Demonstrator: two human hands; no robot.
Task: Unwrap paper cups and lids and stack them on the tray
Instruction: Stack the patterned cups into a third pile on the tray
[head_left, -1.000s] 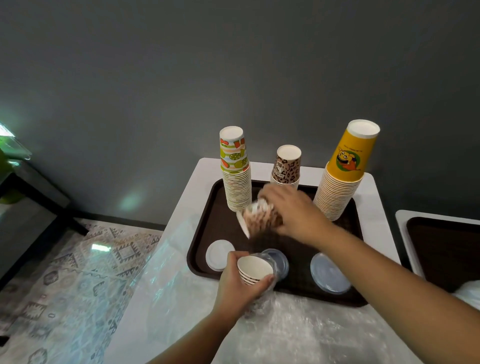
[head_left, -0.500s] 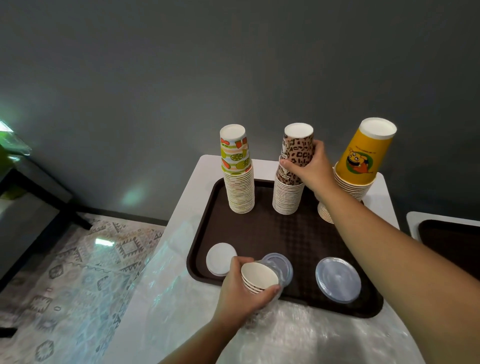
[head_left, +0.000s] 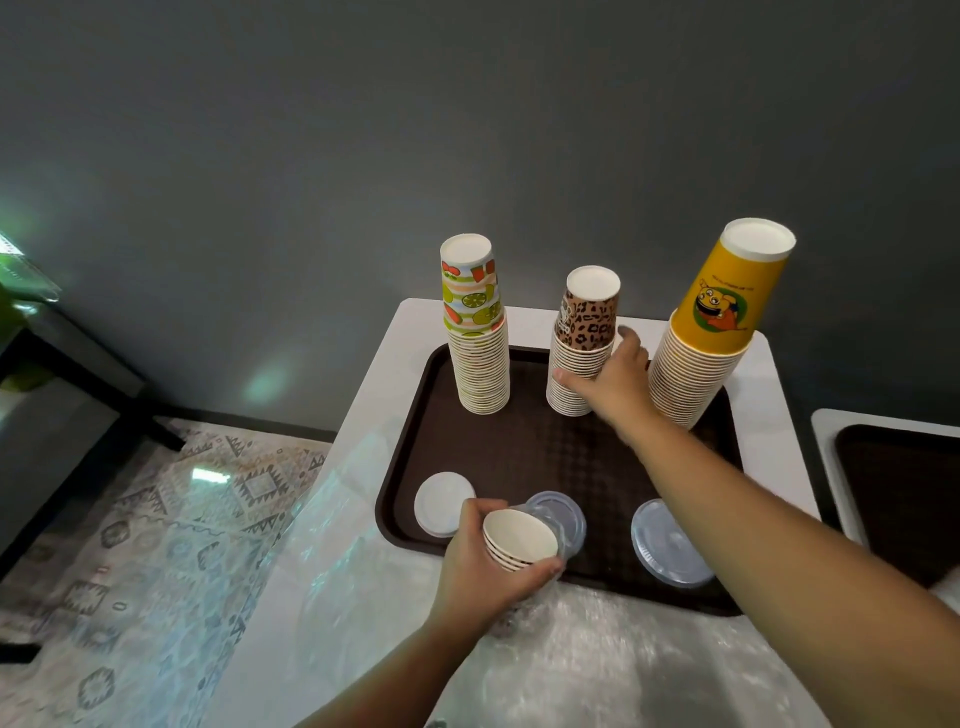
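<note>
Cups are what you are sorting, and most already stand on the brown tray (head_left: 410, 467), which sits on the white table (head_left: 332, 597) against the grey wall. Largest of the three inverted stacks along the tray's far edge is the yellow stack (head_left: 701, 364) at the right; the fruit-print stack (head_left: 478, 353) is at the left, and the shorter leopard-print stack (head_left: 579, 358) stands between them.

Near you, crumpled clear plastic wrap (head_left: 597, 670) covers the table's near end and trails off its left side. On the tray's near edge lie three lids: a clear lid (head_left: 670, 545) at the right, a smaller clear lid (head_left: 563, 514) in the middle, and a white lid (head_left: 439, 501) at the left.

Your right hand (head_left: 613, 384) is at the leopard-print stack's right side, thumb and fingers curled round its lower cups. Your left hand (head_left: 483, 566) grips a short nest of cups (head_left: 519, 540), tilted with the mouth toward you, just above the tray's near edge, still partly sleeved in clear wrap.

By my reckoning you are well along: three stacks built, the lids laid out. What remains is to free that last nest from its wrap and add it to its matching stack. Whether more lids are still wrapped, I cannot tell.
</note>
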